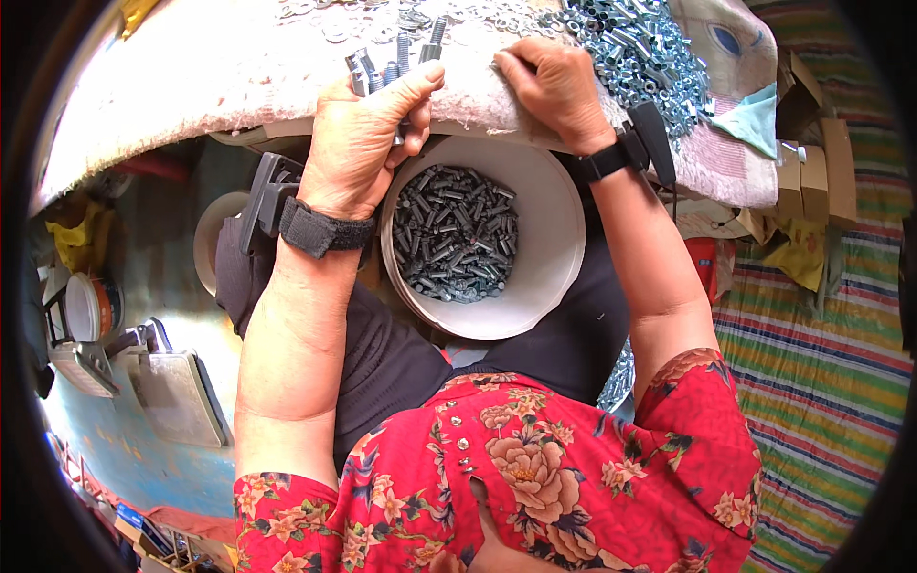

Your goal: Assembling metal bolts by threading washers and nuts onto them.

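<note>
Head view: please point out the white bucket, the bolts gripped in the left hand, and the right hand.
White bucket (552, 234): head view, bare inner wall on its right side.
Held bolts (402, 54): head view, threaded shank of one.
Right hand (558, 90): head view, back of the hand.

The left hand (358, 134) partly covers its bolts (435, 38). Whether the right hand (559, 91) holds something, I cannot tell. The upper edge cuts the washers (339, 27).
</note>
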Motion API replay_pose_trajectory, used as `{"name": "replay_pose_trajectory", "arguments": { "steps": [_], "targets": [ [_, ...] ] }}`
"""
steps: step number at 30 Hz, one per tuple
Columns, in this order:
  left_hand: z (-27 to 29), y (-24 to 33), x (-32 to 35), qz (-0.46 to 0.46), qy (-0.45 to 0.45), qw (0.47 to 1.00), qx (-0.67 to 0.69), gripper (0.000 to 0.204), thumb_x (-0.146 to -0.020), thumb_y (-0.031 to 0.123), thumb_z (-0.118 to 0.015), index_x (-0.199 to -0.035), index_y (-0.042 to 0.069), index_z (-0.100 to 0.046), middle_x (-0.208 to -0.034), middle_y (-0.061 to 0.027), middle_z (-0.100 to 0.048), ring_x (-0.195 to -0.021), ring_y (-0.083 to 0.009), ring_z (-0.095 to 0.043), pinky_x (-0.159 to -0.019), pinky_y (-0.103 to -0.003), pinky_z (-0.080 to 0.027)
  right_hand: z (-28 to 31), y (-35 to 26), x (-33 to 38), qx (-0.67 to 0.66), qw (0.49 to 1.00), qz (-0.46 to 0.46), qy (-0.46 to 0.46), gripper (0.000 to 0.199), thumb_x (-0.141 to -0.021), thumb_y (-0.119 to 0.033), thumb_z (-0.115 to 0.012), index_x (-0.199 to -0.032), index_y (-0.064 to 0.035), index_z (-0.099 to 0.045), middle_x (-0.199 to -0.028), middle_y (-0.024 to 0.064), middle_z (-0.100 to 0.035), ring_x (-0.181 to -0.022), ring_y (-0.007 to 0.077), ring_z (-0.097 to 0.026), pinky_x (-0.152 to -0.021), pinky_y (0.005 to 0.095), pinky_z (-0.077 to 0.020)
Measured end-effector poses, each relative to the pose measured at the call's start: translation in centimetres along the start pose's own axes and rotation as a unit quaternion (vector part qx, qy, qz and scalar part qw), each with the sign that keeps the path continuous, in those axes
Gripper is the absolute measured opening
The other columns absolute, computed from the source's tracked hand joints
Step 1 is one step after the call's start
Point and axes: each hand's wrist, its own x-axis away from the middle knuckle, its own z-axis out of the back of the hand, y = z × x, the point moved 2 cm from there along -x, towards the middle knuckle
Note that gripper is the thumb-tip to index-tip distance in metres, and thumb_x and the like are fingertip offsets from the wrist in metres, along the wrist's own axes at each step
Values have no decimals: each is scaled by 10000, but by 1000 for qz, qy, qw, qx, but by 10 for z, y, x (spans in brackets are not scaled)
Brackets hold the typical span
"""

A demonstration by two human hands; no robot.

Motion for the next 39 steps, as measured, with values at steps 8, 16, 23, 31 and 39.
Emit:
{"name": "replay_pose_trajectory", "arguments": {
  "steps": [8, 16, 23, 31, 39],
  "targets": [
    [-8, -2, 0, 11, -12, 1000, -4, 177, -817, 165, -655, -859, -2, -614, -593, 9, -532, -428, -53, -462, -331, -152, -267, -3, -8, -11, 91, 992, -19, -81, 246, -783, -305, -625, -753, -61, -613, -661, 137, -618, -599, 309, -613, -544, 390, -487],
    [-10, -11, -1, 32, -37, 999, -18, 161, -809, 146, -659, -858, 3, -604, -596, 3, -538, -420, -55, -454, -332, -157, -268, -8, -4, -15, 139, 988, -16, -67, 194, -836, -240, -521, -754, -65, -536, -641, 147, -605, -573, 330, -602, -518, 408, -487],
    [-21, -10, 0, 35, -88, 994, -51, 118, -781, 121, -688, -818, 65, -591, -591, 30, -531, -440, -35, -455, -377, -170, -337, 25, -23, 5, -517, 835, -189, 20, 156, -895, -106, -539, -876, 29, -614, -574, -56, -431, -491, 12, -351, -426, 171, -264],
    [-24, -19, -3, -51, -92, 976, -191, 126, -773, 143, -702, -830, 53, -635, -640, 35, -574, -507, -31, -492, -438, -183, -387, 27, -36, 20, -668, 703, -243, -7, 185, -903, -128, -530, -918, 35, -616, -541, -75, -306, -453, 25, -277, -408, 179, -207],
    [-34, -21, -4, -205, -84, 941, -254, 172, -755, 114, -716, -885, 20, -653, -699, 24, -622, -611, -64, -549, -567, -218, -453, 36, -44, 25, -701, 643, -307, 32, 185, -907, -129, -508, -1023, -5, -580, -581, -74, -326, -453, 15, -268, -401, 163, -228]
  ]
}}
